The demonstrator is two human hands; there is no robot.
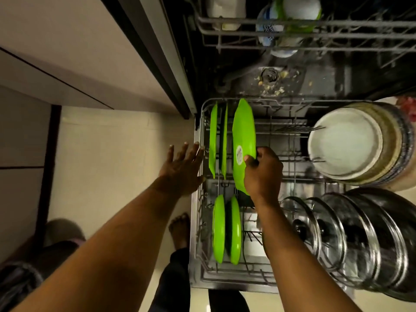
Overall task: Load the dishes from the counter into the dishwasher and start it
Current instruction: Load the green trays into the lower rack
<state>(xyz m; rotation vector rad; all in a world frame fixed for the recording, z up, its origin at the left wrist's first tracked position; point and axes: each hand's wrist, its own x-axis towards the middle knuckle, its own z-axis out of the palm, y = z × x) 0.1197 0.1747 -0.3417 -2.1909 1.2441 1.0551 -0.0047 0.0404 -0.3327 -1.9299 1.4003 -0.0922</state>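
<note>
While the right hand (263, 170) pinches the near edge of a green plate (244, 136), thumb on its back and fingers curled round the rim, the plate stands on edge among the tines of the pulled-out lower rack (201, 122). A round white sticker (239, 155) sits on the plate's back; its print is too blurred to read. The left hand (182, 167) is spread flat, fingers straight, with its fingertips at the rack's left rim; contact cannot be judged. Two more green plates (213, 140) stand upright just left of the held one, and two round green ones (227, 229) stand nearer the person. Steel-rimmed glass lids (333, 233) fill the rack's right side.
</note>
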